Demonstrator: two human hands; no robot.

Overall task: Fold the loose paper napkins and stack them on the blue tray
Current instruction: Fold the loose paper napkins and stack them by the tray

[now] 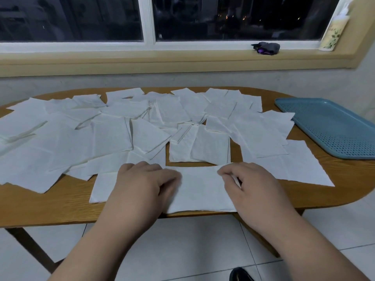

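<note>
A white paper napkin (199, 189) lies at the near edge of the wooden table (50, 207), folded into a wide strip. My left hand (142, 185) rests on its left half with fingers curled down onto the paper. At the strip's right end my right hand (247, 187) pinches the napkin's edge between thumb and fingers. Several loose white napkins (113, 136) overlap across the rest of the table. The blue perforated tray (328, 126) sits at the table's far right with nothing on it.
A window sill (182, 57) runs behind the table with a dark grey bundle (266, 48) and a tall floral packet (334, 31) on it. White floor tiles (192, 250) show below the table edge. A dark shoe tip (240, 274) shows at the bottom.
</note>
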